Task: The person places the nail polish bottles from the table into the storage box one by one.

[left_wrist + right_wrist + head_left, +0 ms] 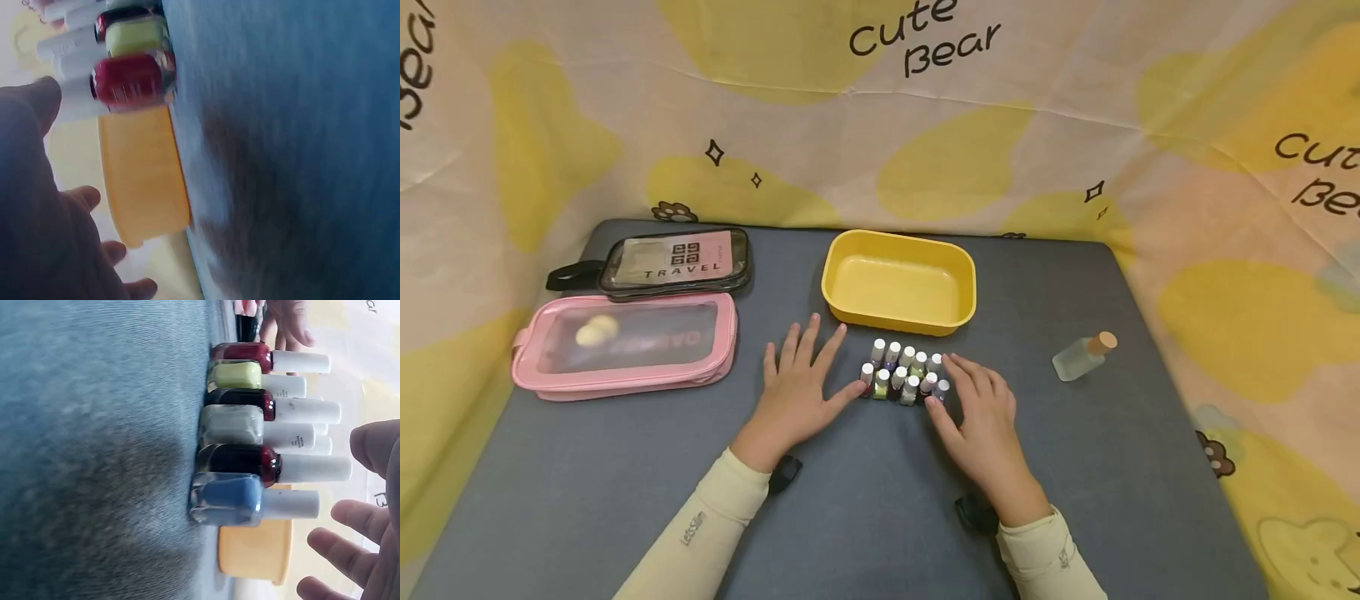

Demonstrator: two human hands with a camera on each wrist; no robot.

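Several small nail polish bottles with white caps stand upright in two rows at the middle of the table. In the left wrist view a red nail polish bottle (128, 81) ends the near row. At its other end, in the right wrist view, stands a blue nail polish bottle (228, 497). The left hand (796, 398) is spread at the left of the rows, its thumb tip close to the red bottle's cap. The right hand (981, 417) hovers at the right end, fingers relaxed and apart, near the blue bottle. Neither hand grips anything.
A yellow tray (898, 322) sits behind the bottles. At left lie a pink clear-windowed pouch (647, 385) and a black-edged travel pouch (677, 257). A frosted bottle with a wooden cap (1078, 360) tilts or lies at right. Patterned cloth (955, 150) hangs behind the table.
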